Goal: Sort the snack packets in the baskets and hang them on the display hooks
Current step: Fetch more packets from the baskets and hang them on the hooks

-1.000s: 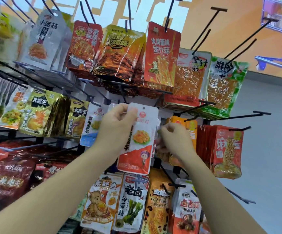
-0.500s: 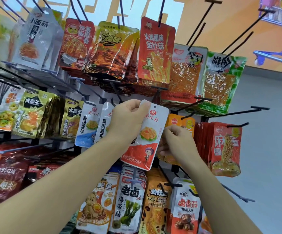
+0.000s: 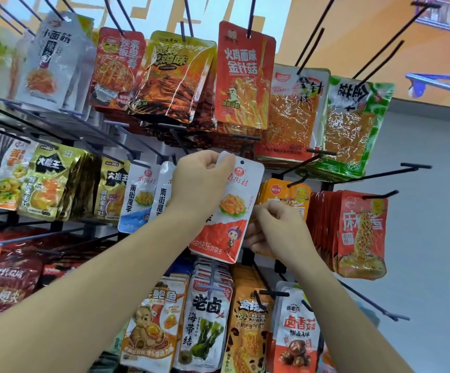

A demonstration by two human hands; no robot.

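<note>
A white and red snack packet (image 3: 232, 211) is held up in front of the middle row of the display rack, tilted with its top to the right. My left hand (image 3: 199, 181) grips its upper left corner, just below a black hook tip (image 3: 246, 140). The packet's punch hole shows near its top edge. My right hand (image 3: 275, 227) has its fingers curled at the packet's right edge and pinches it or the packets behind; which one is hidden. Two matching white and blue packets (image 3: 140, 195) hang just to the left.
The rack is crowded with hanging packets: red and orange ones in the top row (image 3: 245, 74), a red stack at the right (image 3: 361, 235), several below (image 3: 207, 321). Bare black hooks (image 3: 412, 166) stick out at the upper and middle right. A grey floor lies beyond.
The held packet has moved up and tilted further to the right, nearer the hook. My right hand stays at its right edge. The view has closed in on the rack.
</note>
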